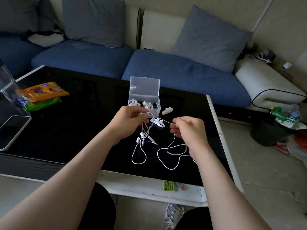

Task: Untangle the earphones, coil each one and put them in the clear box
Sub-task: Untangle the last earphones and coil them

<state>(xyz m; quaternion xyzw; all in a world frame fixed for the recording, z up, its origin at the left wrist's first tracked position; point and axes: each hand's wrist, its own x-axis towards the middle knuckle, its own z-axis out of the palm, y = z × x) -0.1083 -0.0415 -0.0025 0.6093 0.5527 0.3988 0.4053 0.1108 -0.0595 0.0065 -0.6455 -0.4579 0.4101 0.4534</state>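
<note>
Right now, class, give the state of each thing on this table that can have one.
Clear plastic box, lid open, earphones inside.
White earphone cable, uncoiled, partly lifted, loops on the black table.
Left hand, grips bunched cable.
Right hand, pinches the cable.
White-edged phone, screen dark.

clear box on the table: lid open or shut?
Open. The clear box has its lid standing upright behind the base, with coiled earphones visible inside.
</note>
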